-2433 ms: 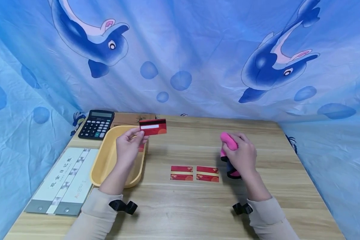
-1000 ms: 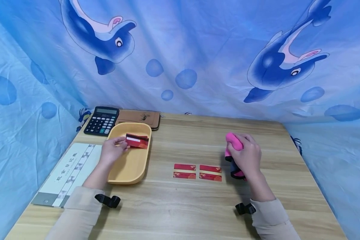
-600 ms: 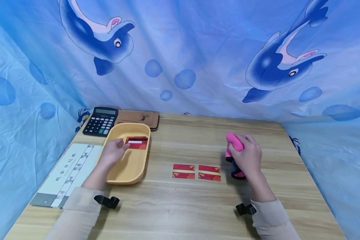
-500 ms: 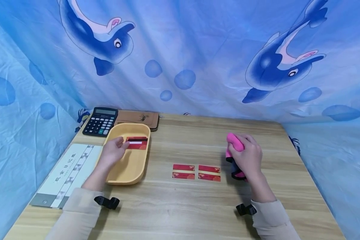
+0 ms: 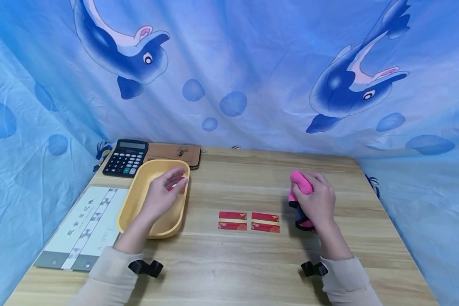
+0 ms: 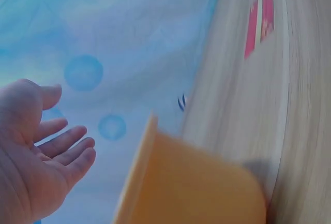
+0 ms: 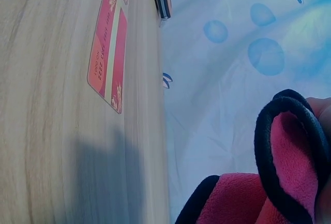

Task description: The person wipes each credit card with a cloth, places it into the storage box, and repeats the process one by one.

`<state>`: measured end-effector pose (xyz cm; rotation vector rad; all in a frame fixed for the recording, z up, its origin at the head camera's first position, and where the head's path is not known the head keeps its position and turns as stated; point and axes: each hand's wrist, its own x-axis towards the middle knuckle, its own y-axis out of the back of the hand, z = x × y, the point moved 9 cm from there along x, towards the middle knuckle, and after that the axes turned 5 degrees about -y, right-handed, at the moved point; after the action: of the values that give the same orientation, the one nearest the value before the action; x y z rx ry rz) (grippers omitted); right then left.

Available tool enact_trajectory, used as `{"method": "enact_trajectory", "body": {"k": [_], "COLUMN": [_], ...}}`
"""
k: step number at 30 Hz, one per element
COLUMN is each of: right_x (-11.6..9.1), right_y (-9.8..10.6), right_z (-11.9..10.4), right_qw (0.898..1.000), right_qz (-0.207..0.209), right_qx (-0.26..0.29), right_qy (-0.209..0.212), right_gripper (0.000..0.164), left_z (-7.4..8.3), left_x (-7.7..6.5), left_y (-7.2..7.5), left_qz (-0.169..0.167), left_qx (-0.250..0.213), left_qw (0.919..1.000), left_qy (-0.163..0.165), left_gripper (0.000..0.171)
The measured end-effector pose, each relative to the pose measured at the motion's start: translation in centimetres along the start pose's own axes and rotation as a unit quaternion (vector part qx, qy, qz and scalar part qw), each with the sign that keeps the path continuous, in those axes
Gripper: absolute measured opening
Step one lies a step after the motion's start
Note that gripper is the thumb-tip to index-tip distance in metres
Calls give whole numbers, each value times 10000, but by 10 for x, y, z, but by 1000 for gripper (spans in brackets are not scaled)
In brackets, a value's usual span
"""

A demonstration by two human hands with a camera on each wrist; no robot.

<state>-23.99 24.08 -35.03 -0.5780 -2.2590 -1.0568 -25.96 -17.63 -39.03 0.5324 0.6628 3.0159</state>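
Observation:
Over the yellow tray (image 5: 135, 199), my left hand (image 5: 162, 195) is raised with nothing in its grasp; the left wrist view shows its fingers (image 6: 64, 142) spread loosely beside the tray wall (image 6: 201, 188). Behind that hand, partly hidden, a red card (image 5: 181, 187) lies inside the tray. My right hand (image 5: 318, 199) grips a pink cloth with black edging (image 5: 301, 182), bunched and held above the table. In the right wrist view the folded cloth (image 7: 292, 157) hangs from the fingers. Two red cards with a pale stripe, a left one (image 5: 232, 221) and a right one (image 5: 265, 222), lie side by side between the hands.
A black calculator (image 5: 126, 157) and a brown wallet-like case (image 5: 179, 154) sit behind the tray. A pale ledger book (image 5: 82, 229) lies at the left edge of the wooden table (image 5: 222, 267). Blue dolphin-print curtains (image 5: 245, 63) enclose the back and sides.
My left hand has lowered a red card from the air into the tray and let it go, then lifted slightly rightward with its fingers loosened. My right hand still grips the cloth.

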Motion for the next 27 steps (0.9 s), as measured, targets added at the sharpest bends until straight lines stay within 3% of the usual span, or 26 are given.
{"method": "enact_trajectory", "body": {"k": [7,15,23,27], "right_x": [-1,-1,-7,-10], "right_y": [4,9,9,9], "right_z": [3,9,13,14], "right_qw": [9999,9997,9997,9996], "right_qz": [118,189,110,67], "right_qx": [-15,-61,-109,-121], "right_qy": [-38,-137,-208,-266], "right_gripper": [34,34,35,36], "left_z": [18,29,34,32], "left_x": [-1,-3,-14,-22], "left_y": [-23,-45,-80,-96], "left_qz": [-394,-576,-877,-1037], "left_qx": [-32,-20,225,209], "left_qw": [9990,9969,9919,9906], "left_qy": [-211,-533,-894,-871], "left_gripper": [46,45,44,42]}}
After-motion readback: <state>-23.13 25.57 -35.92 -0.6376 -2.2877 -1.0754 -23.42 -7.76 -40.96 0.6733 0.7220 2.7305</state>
